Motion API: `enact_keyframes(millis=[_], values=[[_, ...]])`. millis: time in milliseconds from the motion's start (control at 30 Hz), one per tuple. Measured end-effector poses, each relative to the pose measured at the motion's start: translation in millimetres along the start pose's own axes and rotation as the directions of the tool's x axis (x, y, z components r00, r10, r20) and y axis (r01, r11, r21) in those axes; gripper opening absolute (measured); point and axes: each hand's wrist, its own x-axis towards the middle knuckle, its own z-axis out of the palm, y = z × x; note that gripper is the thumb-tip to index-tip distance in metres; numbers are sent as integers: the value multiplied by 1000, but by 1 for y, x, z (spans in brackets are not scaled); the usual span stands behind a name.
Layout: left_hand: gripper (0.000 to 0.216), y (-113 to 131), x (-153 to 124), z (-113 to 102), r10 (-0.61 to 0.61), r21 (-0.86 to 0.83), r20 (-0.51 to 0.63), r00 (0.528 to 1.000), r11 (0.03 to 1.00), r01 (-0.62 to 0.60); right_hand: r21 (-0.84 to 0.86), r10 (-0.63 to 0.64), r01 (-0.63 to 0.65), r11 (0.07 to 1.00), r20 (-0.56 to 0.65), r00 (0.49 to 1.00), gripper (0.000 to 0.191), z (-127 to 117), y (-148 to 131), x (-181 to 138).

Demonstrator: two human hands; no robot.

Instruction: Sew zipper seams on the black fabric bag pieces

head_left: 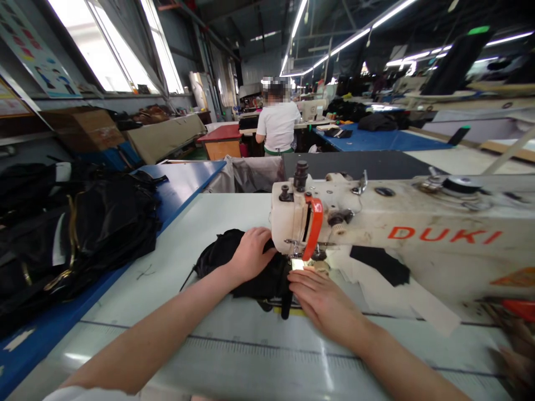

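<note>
A black fabric piece (217,259) lies on the pale sewing table (175,262) under the head of a cream sewing machine (376,223) marked DUKI. My left hand (251,253) rests flat on the fabric just left of the needle, fingers stretched toward the machine head. My right hand (320,298) lies flat on the fabric's near edge in front of the needle, fingers together and pointing left. A lamp lights the needle area between the hands.
A heap of black bags (79,234) with gold zips sits on a blue table at left. Another black scrap (382,264) lies under the machine arm. A person in a white shirt (278,125) sits with their back to me at a farther workstation.
</note>
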Motion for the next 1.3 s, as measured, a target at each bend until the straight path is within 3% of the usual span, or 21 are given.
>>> enact_keyframes(millis=[67, 200, 400, 833, 1300], values=[[14, 14, -19, -11, 77, 55, -3, 997, 996, -77, -10, -9, 9, 1000, 0, 1000, 23, 0, -2, 1], [23, 37, -46, -19, 332, 8, 231, 914, 939, -343, -32, -22, 22, 999, 8, 1000, 21, -3, -5, 3], [23, 32, -51, -15, 360, 132, 366, 858, 893, -431, -96, -31, 29, 995, -24, 999, 21, -2, -7, -3], [32, 28, -57, -9, 295, 183, 308, 904, 914, -361, -85, -6, 1, 996, -60, 998, 20, 0, -10, -3], [31, 34, -66, -17, 249, 109, 318, 915, 949, -296, 2, 3, -3, 1000, -67, 998, 21, -4, -10, -3]])
